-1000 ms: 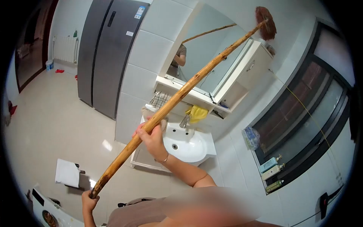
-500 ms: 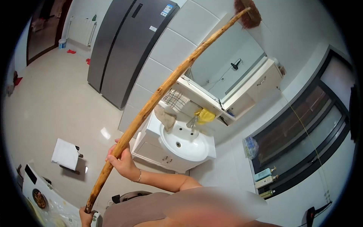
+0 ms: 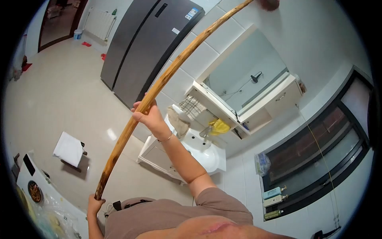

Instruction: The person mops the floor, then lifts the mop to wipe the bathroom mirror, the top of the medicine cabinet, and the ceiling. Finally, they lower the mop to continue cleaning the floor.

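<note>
A long, slightly bent wooden pole (image 3: 171,71) slants from lower left to the top edge. My right hand (image 3: 148,114), with a bracelet at the wrist, is wrapped round its middle part. Lower down, my left hand (image 3: 95,204) grips the dark bottom end. At the top edge, a reddish-brown bristly head (image 3: 269,4) shows beside the pole's far end; its join to the pole is out of view. My right forearm partly covers the white sink (image 3: 213,159).
A grey fridge (image 3: 147,40) stands behind the pole. Right of it are a mirror cabinet (image 3: 286,95) and a dark-framed window (image 3: 310,139). A stool with a white cover (image 3: 68,148) is at left, above a white appliance (image 3: 30,169) with a bag on it.
Both hands and the pole are higher in the view. My right arm reaches further up and now crosses in front of the sink. The bristly head has moved partly out of view.
</note>
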Action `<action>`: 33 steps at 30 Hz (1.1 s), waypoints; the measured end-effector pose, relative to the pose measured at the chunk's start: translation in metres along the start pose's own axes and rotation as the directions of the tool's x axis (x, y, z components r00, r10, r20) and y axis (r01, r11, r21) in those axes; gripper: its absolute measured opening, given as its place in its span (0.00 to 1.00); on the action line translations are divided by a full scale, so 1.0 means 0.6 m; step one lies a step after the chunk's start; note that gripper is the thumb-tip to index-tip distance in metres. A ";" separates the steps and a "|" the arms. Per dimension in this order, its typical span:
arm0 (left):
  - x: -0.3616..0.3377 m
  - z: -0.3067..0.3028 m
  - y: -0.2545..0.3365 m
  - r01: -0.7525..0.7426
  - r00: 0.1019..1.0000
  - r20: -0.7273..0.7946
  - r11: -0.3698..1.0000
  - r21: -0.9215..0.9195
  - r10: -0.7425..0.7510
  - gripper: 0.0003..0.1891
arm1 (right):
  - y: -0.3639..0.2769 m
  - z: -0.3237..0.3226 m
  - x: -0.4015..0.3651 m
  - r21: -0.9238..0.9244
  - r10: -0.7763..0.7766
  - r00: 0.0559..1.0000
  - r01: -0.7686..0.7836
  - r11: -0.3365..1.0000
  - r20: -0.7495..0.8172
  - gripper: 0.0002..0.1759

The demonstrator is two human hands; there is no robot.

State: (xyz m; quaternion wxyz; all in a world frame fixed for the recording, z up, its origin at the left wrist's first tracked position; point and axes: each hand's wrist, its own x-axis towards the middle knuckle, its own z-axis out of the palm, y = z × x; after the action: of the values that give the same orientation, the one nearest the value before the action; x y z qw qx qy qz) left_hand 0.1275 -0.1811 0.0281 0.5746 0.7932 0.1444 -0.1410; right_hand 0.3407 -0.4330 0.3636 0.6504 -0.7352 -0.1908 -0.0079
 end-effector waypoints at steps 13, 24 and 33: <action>-0.258 -0.128 -0.214 0.400 0.907 0.116 0.915 0.055 -0.404 0.12 | 0.015 0.056 -0.018 0.261 0.024 0.998 -0.036 0.965 0.051 0.49; -0.423 -0.211 -0.357 0.583 0.807 -0.214 0.799 0.146 -0.550 0.10 | 0.035 0.080 -0.015 0.632 0.153 0.973 -0.230 0.740 0.174 0.20; -0.544 -0.306 -0.452 0.659 0.751 -0.216 0.688 0.304 -0.624 0.20 | 0.075 0.129 -0.092 0.560 0.270 0.909 -0.409 0.721 0.317 0.22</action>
State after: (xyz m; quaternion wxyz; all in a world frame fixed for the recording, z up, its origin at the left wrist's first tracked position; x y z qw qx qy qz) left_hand -0.2680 0.0523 -0.0255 0.3252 0.7896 0.4113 -0.3188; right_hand 0.2845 -0.3775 0.2943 0.8193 -0.5020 -0.1123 0.2533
